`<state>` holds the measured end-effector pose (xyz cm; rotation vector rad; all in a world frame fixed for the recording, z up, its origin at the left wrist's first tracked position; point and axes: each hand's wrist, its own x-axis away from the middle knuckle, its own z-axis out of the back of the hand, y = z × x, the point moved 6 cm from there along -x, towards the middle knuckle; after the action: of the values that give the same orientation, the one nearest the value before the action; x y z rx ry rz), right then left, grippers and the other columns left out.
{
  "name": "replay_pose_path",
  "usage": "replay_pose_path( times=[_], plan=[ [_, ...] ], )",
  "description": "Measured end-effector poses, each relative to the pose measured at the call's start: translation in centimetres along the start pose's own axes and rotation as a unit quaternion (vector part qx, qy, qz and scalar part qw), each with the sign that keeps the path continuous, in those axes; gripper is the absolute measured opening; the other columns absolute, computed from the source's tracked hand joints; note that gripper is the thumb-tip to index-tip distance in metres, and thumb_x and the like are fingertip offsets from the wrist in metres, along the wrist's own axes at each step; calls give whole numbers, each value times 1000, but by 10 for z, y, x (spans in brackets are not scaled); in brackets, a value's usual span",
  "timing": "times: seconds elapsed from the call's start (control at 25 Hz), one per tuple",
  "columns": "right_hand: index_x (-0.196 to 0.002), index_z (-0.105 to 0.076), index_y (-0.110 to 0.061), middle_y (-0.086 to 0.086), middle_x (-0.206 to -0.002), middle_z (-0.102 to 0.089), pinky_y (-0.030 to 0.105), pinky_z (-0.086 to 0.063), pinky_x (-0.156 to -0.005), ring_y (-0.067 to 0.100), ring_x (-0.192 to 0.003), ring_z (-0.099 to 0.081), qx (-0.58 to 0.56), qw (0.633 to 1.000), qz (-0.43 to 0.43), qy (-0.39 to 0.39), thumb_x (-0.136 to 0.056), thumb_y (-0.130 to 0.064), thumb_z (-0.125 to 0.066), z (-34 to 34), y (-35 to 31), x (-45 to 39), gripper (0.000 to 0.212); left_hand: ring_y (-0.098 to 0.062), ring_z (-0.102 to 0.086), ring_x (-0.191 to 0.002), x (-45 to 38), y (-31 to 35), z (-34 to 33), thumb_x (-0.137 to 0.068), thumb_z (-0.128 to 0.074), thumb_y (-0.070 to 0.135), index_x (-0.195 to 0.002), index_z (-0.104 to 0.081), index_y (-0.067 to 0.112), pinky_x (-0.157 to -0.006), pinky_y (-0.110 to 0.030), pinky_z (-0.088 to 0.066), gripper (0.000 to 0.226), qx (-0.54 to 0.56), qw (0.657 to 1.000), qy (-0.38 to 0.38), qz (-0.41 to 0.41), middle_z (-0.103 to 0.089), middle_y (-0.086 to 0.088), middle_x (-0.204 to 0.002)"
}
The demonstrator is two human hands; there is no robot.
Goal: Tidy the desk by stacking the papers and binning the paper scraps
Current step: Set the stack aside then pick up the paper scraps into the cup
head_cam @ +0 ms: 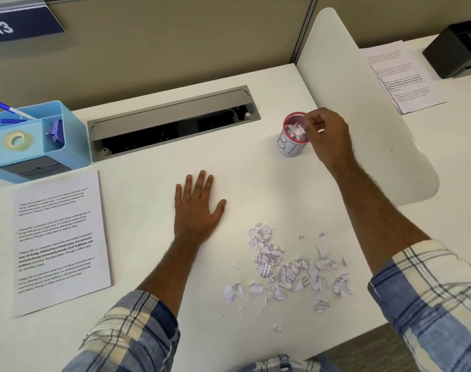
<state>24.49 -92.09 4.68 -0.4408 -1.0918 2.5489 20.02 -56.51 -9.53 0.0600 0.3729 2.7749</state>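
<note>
a heap of torn white paper scraps [288,269] lies on the white table [153,312] near its front edge. the right hand [327,135] hovers with curled fingers over the red-rimmed mesh bin [293,136] — whether it pinches anything, cannot tell. the left hand [198,208] rests flat, fingers straight, beside a stack of printed white sheets [59,242].

Stack of papers [61,241] at left of frame, flat on desk [153,312]. Organiser [38,140] behind papers, upper left. Cable tray [172,120] set into desk, upper centre. Left hand [195,205] flat on desk at centre. Paper scraps [285,269] lower right of left hand. Bin [293,138] upper right, scraps inside; right hand [328,135] at its rim. Divider [363,103] right of bin; more sheets [406,79] beyond divider.
</note>
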Motion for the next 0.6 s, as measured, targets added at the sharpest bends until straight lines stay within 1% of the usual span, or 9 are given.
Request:
replay_pose_path(
  times=[0.08, 0.16, 0.24, 0.32, 0.36, 0.44, 0.52, 0.6],
  plan=[
    [-104, -72, -13, 2, -100, -71, 18, -50, -76, 3, -79, -60, -32, 999, -6, -28, -89, -8, -62, -13, 3, 30, 18, -25, -2, -163, 0, 0, 0, -105, -36, 62, -167, -19, 27, -131, -52, -5, 74, 0, 1000, 1, 1, -10, 6, -176],
    [-107, -73, -11, 3, -104, -71, 14, -49, -77, 0, -80, -61, -46, 995, -17, -91, -93, -6, -64, -33, 7, 66, 18, -25, -2, -163, 0, 0, -1, -105, -36, 62, -167, -19, 27, -131, -52, -5, 74, 1, 1000, -1, 1, -10, 6, -176],
    [-111, -72, -13, 3, -108, -70, 18, -50, -82, 2, -86, -64, -45, 982, -29, -179, -94, -6, -66, -54, 13, 106, 19, -26, -3, -163, 1, 0, -1, -105, -36, 62, -167, -20, 26, -131, -52, -6, 74, 0, 1000, -1, 0, -11, 6, -176],
    [-118, -70, -17, 1, -111, -67, 25, -52, -88, 10, -96, -65, -20, 963, -35, -268, -96, -13, -69, -73, 19, 145, 22, -26, -4, -163, 0, 0, 0, -105, -36, 62, -167, -21, 26, -131, -52, -6, 74, -1, 1000, 1, 0, -12, 5, -176],
    [-120, -69, -18, -1, -112, -65, 27, -52, -89, 11, -99, -64, -5, 953, -37, -301, -96, -18, -69, -80, 21, 163, 24, -27, -5, -163, 1, 0, 0, -105, -36, 62, -167, -21, 25, -131, -52, -6, 74, 0, 1000, 1, 0, -12, 5, -176],
    [-122, -67, -19, -3, -113, -63, 30, -52, -90, 11, -102, -60, 10, 940, -35, -338, -96, -26, -70, -90, 20, 190, 27, -27, -5, -163, 1, 0, 0, -105, -35, 62, -167, -21, 25, -131, -52, -6, 74, -2, 1000, 2, -1, -12, 4, -176],
    [-123, -66, -20, -5, -115, -60, 30, -49, -92, 12, -105, -56, 27, 933, -21, -358, -92, -32, -74, -96, 18, 207, 34, -27, -6, -163, 1, 0, 0, -105, -34, 63, -167, -21, 25, -131, -52, -6, 74, -3, 1000, 1, 0, -12, 4, -176],
    [-124, -65, -22, -7, -118, -58, 30, -45, -94, 13, -110, -52, 66, 925, 6, -375, -88, -31, -78, -99, 15, 217, 39, -27, -5, -163, 1, 0, 0, -105, -34, 63, -167, -20, 25, -131, -52, -6, 74, 0, 1000, -2, -1, -12, 4, -176]
  ],
)
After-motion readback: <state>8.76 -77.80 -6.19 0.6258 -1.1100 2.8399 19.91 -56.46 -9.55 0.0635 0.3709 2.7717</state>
